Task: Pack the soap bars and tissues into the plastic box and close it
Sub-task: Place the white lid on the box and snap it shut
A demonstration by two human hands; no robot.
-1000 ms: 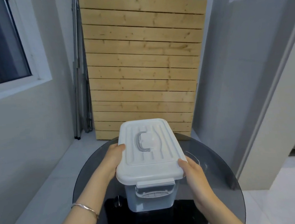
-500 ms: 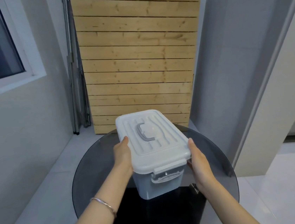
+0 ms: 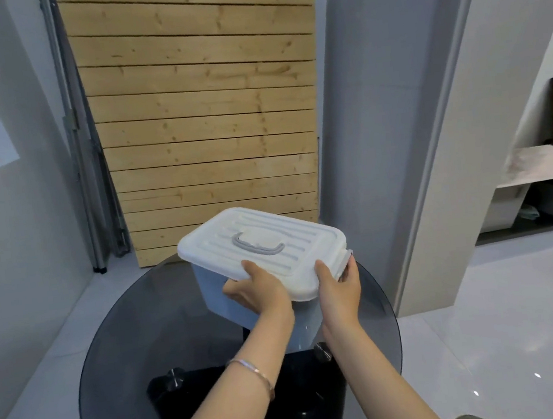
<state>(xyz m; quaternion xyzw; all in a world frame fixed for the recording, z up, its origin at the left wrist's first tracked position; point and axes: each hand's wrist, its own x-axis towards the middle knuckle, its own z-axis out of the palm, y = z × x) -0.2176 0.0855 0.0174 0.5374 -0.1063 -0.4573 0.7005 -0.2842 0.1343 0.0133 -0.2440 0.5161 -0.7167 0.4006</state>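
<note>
The plastic box (image 3: 215, 290) has a pale blue translucent body and a white ribbed lid (image 3: 282, 243) with a grey handle; the lid is on. It stands on the round dark glass table (image 3: 128, 346), turned at an angle. My left hand (image 3: 257, 292) grips the near long side, thumb on the lid. My right hand (image 3: 340, 286) holds the near right corner, fingers at the grey end latch (image 3: 348, 258). No soap bars or tissues show; the box's contents are hidden.
A wooden slatted panel (image 3: 205, 114) leans against the wall behind the table, with a folded metal frame (image 3: 91, 196) to its left. A grey column (image 3: 379, 128) rises on the right. Farther right a low shelf (image 3: 538, 162) holds a picture.
The box has been turned clockwise from end-on to diagonal and shifted right. Both hands moved with it, from opposite sides to the near side and right corner. The camera view swung right.
</note>
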